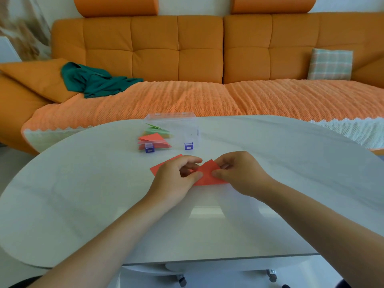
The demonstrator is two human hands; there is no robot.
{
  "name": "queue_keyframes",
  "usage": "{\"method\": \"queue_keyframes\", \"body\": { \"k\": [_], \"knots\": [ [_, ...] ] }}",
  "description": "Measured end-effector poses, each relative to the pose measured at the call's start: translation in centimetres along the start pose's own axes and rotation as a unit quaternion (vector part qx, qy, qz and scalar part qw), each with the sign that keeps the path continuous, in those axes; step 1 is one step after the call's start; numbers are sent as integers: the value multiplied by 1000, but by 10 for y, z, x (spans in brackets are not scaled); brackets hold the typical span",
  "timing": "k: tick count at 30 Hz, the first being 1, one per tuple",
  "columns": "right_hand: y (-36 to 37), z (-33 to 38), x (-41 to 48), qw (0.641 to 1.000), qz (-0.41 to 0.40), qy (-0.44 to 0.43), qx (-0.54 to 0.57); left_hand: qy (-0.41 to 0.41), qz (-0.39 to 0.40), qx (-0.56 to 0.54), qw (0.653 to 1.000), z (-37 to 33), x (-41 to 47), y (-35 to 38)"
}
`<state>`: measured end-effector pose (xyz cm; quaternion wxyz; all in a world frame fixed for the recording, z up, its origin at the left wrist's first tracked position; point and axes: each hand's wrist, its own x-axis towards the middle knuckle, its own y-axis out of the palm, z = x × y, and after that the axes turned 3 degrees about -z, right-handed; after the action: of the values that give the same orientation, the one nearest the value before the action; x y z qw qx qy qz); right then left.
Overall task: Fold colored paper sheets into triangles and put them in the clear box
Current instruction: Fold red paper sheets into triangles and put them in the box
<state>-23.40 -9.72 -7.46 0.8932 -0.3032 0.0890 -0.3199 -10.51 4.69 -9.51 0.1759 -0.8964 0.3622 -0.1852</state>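
A red paper sheet [208, 174] lies partly folded on the white table [83, 194], one corner lifted over the rest. My left hand [176, 177] pinches the sheet's left part between thumb and fingers. My right hand [239, 173] pinches the raised flap from the right. A flat red corner [164, 165] sticks out to the left behind my left hand. Beyond them stands the clear box [187, 129], open, with purple latches. Folded red and green triangles [153, 138] lie in its left side.
An orange sofa [187, 59] runs behind the table, with a green cloth [93, 82] and a checked cushion [330, 64] on it. The table's front edge is near my forearms, with wheeled legs below.
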Motion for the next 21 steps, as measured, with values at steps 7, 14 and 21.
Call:
{"method": "queue_keyframes", "body": {
  "k": [7,14,21],
  "knots": [
    [6,2,-2,1000,5,-26,-9,11,-30,0,1000,0,1,3],
    [7,2,-2,1000,-7,-13,3,63,-37,75,994,0,-4,4],
    [16,3,-7,993,-25,-71,-89,49,-32,33,998,4,-3,12]
  ]
}}
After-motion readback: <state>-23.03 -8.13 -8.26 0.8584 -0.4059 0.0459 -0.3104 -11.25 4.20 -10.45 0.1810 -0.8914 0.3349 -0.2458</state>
